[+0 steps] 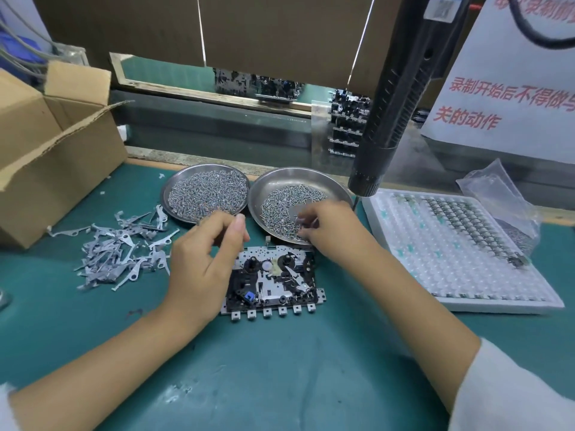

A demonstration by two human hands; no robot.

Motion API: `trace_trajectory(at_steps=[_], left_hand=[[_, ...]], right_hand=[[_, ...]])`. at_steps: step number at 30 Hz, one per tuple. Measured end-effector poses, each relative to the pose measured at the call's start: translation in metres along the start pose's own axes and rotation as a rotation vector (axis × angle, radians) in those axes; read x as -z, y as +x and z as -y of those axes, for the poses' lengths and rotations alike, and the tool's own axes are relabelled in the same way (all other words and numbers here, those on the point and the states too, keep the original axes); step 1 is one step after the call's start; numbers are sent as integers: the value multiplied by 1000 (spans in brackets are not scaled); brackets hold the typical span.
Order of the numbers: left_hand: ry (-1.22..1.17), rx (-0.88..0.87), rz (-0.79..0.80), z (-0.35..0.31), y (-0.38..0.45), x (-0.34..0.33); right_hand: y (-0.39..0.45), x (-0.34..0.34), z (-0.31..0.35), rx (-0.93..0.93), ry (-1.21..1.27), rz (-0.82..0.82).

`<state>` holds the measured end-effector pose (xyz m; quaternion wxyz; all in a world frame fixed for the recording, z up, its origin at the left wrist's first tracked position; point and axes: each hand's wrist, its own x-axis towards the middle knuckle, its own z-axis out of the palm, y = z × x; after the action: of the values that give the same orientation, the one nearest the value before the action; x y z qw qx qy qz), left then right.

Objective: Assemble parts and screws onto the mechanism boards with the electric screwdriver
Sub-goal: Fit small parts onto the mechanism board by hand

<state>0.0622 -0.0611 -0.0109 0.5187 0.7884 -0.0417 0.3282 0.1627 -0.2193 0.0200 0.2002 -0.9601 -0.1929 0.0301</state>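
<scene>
A mechanism board (273, 281) of black and silver parts lies on the green mat in front of me. My left hand (202, 262) hovers over its left edge with fingers curled, thumb against forefinger; whether it pinches something is hidden. My right hand (329, 228) reaches into the right steel dish (273, 185) and its fingertips pick among small screws (280, 209). The left steel dish (174, 185) holds a thicker heap of screws. The black electric screwdriver (398, 98) hangs above the right dish, untouched.
A pile of small stamped metal levers (121, 250) lies left of the board. An open cardboard box (46, 150) stands at far left. A white blister tray (460, 253) with rows of small parts sits at right, beside a plastic bag (497, 188). Finished boards are stacked behind (348, 126).
</scene>
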Motion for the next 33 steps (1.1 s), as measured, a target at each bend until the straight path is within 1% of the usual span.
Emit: trace_trajectory(at_steps=[3,6,9,12,14,16,18,21,25,28,33], left_hand=[[10,-27,19,1,0,0],[14,-80,42,0,-1,-3],[-21,-114,54,0,-3,-5],[-49,-110,58,1,-3,-6],[-65,-102,50,2,-2,-7],[-84,-94,43,2,-2,-8],[-92,-104,49,2,-3,-8],[-64,-148,64,0,-5,-9],[-32,-214,70,-3,-8,-10],[-5,-254,43,-3,-8,-11],[39,-300,30,-1,-9,-11]], right_hand=[[3,-3,1,-1,-8,-68],[1,-6,-4,36,69,-170],[-5,-3,-7,21,255,-234],[-13,2,-8,-4,457,-314],[-23,4,-7,-37,647,-354],[-38,2,0,-61,928,-338],[-51,-1,7,-88,1182,-273],[-61,-7,16,-138,1396,-199],[-67,-13,28,-136,1517,-159],[-70,-16,31,-153,1588,-147],[-73,-15,34,-173,1561,-159]])
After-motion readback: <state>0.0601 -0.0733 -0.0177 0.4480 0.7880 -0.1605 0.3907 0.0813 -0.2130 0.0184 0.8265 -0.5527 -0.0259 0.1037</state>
